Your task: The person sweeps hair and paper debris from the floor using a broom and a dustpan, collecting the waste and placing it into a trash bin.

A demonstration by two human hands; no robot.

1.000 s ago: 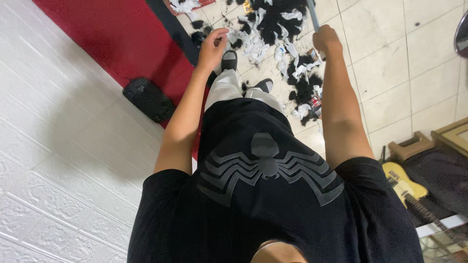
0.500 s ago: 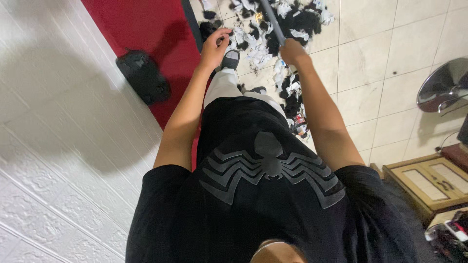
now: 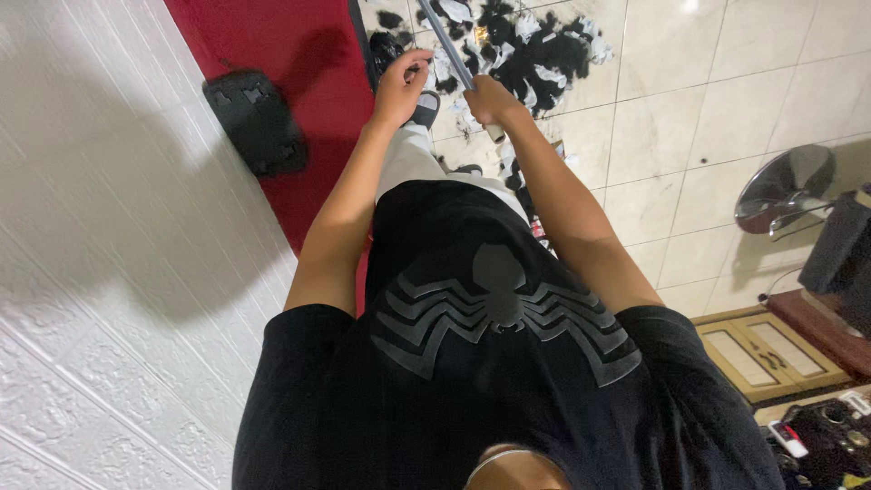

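Seen from above, the person in a black shirt with a grey spider print stretches both arms forward and down over a tiled floor point(image 3: 726, 82). The right hand point(image 3: 490, 98) is closed in a fist around a long grey handle point(image 3: 446, 47), which runs up and away from the fist toward the top edge of the picture, with a short pale end sticking out below the fist. The left hand point(image 3: 401, 83) sits just beside it, a little higher on the handle; its fingers are curled, and it seems to grip the same handle, though the contact itself is hard to make out. Beneath and beyond the hands lies a heap of black clippings and white paper scraps point(image 3: 535, 45) spread over the tiles. To the left runs a red wall panel point(image 3: 272, 36) with a black box point(image 3: 254, 118) fixed on it.
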